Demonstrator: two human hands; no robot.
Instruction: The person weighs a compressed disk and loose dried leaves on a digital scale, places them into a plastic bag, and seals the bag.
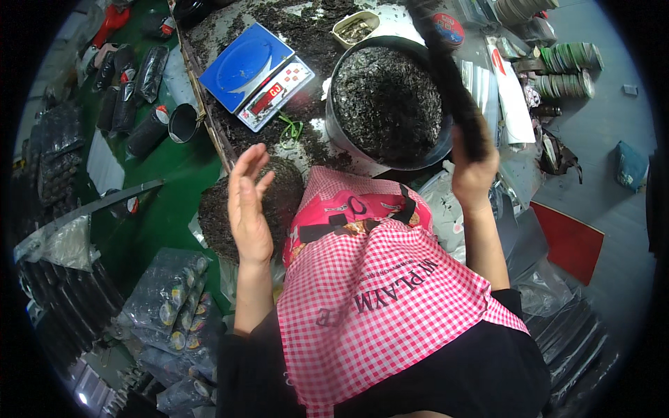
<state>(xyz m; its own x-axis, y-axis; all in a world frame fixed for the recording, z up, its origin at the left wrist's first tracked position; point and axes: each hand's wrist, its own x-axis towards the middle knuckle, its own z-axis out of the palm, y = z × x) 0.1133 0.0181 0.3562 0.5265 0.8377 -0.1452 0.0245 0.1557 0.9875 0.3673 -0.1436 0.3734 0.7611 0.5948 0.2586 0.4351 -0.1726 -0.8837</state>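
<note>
My left hand (251, 204) is raised with fingers apart and nothing in it, above a round mass of dark dried flakes (225, 224), perhaps seaweed. My right hand (475, 167) is closed on a long dark item (454, 89), blurred, which slants up past the right rim of a round tub (334, 120). Dark, flaky material (387, 104) fills much of the tub. Left of the tub, a digital scale (275, 91) with a blue tray (245, 65) lies on the table. Green ties (290, 129) rest between scale and tub.
Scattered dark flakes cover the table (313, 149). Behind the tub stand a small cream container (355, 28) and a round red tin (448, 30). Rolls of stickers (569, 57) sit at the right. Filled bags (151, 73) and an empty black bowl (183, 124) are at the left.
</note>
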